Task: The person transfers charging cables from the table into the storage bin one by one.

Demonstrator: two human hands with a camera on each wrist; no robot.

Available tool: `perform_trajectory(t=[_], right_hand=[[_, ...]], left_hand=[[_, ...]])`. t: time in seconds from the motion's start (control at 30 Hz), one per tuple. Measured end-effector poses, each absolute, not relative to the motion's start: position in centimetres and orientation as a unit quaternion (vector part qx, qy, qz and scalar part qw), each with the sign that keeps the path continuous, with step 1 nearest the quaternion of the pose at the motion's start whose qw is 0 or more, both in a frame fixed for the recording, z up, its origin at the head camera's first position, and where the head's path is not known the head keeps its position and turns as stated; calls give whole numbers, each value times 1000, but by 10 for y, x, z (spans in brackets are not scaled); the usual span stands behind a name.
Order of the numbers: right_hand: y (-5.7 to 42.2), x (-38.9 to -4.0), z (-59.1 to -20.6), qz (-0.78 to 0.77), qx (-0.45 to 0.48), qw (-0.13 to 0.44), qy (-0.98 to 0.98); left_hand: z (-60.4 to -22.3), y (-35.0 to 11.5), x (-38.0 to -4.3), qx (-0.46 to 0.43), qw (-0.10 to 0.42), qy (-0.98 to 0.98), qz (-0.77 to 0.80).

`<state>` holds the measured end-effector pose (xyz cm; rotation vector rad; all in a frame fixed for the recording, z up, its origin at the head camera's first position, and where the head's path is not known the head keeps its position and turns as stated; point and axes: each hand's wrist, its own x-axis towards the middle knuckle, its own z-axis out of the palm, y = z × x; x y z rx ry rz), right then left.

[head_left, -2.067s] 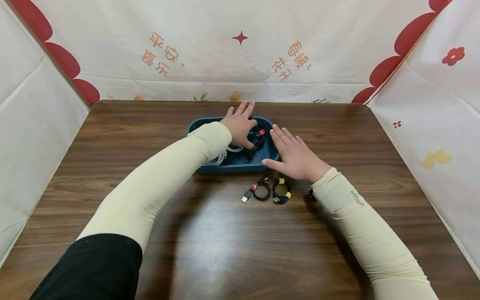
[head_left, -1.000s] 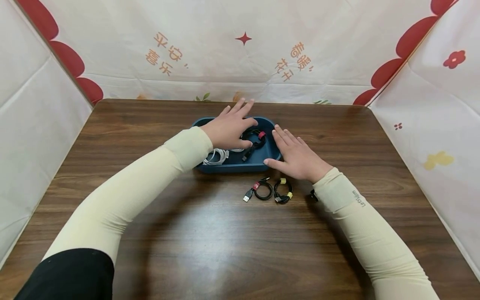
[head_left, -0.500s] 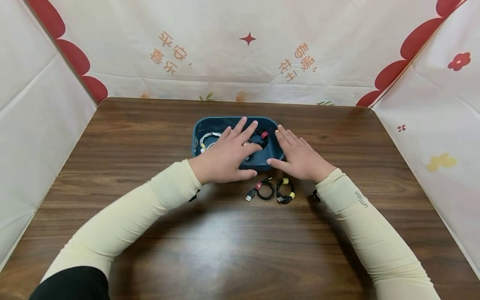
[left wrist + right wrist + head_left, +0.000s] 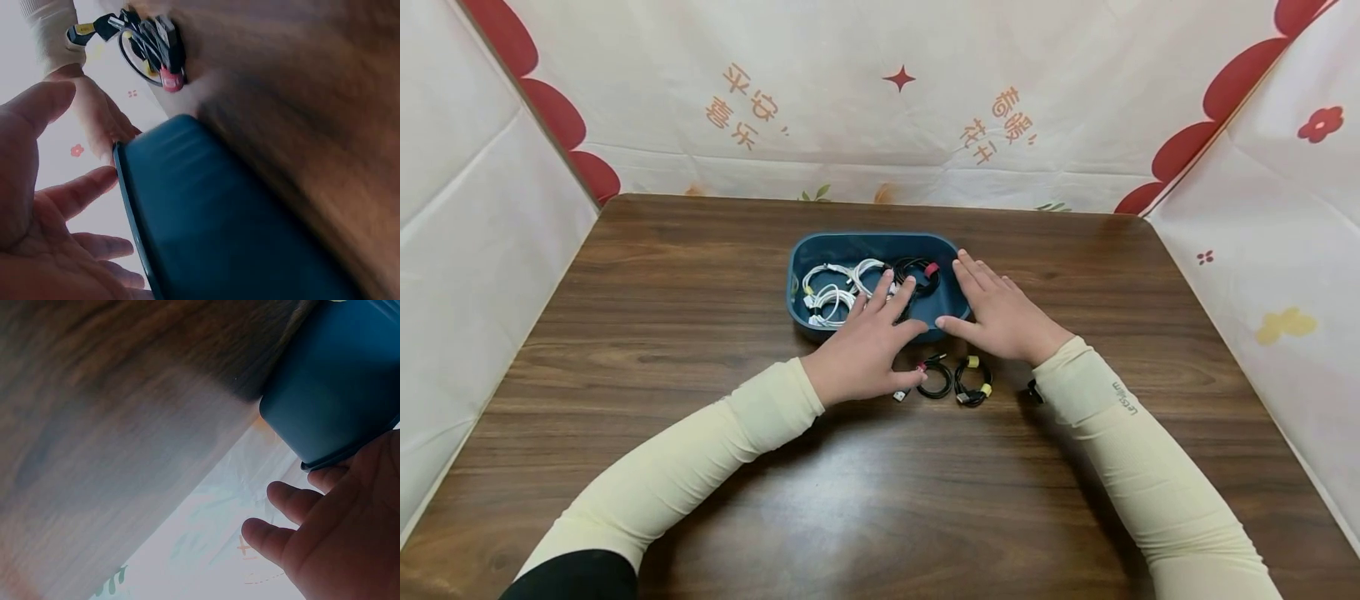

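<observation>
A blue plastic bin (image 4: 880,243) stands toward the back of the table, holding coiled white cables (image 4: 829,304) at its left and a black cable with a red tie (image 4: 925,275) at its right. My left hand (image 4: 865,350), fingers spread and holding nothing, hovers over the bin's front edge. My right hand (image 4: 1007,317) rests at the bin's right rim with straight fingers. On the table in front lie two coiled black USB cables, one with a red tie (image 4: 936,379), partly covered by my left thumb, and one with yellow ties (image 4: 973,383).
The brown wooden table (image 4: 700,317) spreads out around the bin. White printed cloth (image 4: 835,100) hangs behind it and along both sides.
My left hand has drawn back from over the bin toward the front, uncovering the white cables inside. The right hand stays at the rim. The head view has shifted slightly.
</observation>
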<state>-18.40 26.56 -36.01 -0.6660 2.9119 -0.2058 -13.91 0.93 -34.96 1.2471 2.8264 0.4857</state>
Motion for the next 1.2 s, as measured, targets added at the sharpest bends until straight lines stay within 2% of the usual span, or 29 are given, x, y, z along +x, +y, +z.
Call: perform_trajectory(t=[0.27,0.8,0.93,1.2], right_hand=[[265,-183,-359,-68,-220,72,970],[265,-185,-360,-73,-223,70,970],[266,-185,-360,-71,-226,67,969],[265,-185,-361,-71,-224,73,969]], left_hand=[[-358,14,-130,409,19,901,143],[-370,38,-125,366,11,930,26],[-369,39,-125,366,22,930,-9],[-359,35,-132,393,81,916,-14]])
